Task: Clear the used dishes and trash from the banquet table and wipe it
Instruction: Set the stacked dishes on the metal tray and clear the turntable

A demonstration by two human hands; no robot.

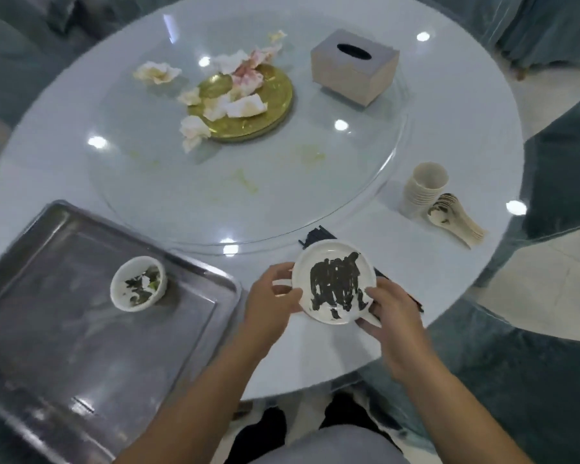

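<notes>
A small white plate [335, 282] smeared with dark residue is held just above the near edge of the round white table [449, 105]. My left hand [271, 301] grips its left rim and my right hand [393, 316] grips its right rim. Black chopsticks [315, 234] lie partly hidden under the plate. To the left, a metal tray [64, 329] holds a white bowl [138, 284] with dark and green scraps. On the glass turntable [282, 182], a gold plate [248, 105] is piled with crumpled used tissues [238, 78].
A grey tissue box [354, 67] stands on the turntable at the back right. Stacked cream cups [424, 189] and stacked spoons [456, 219] sit at the table's right edge. Yellowish smears mark the glass. Teal-covered chairs surround the table.
</notes>
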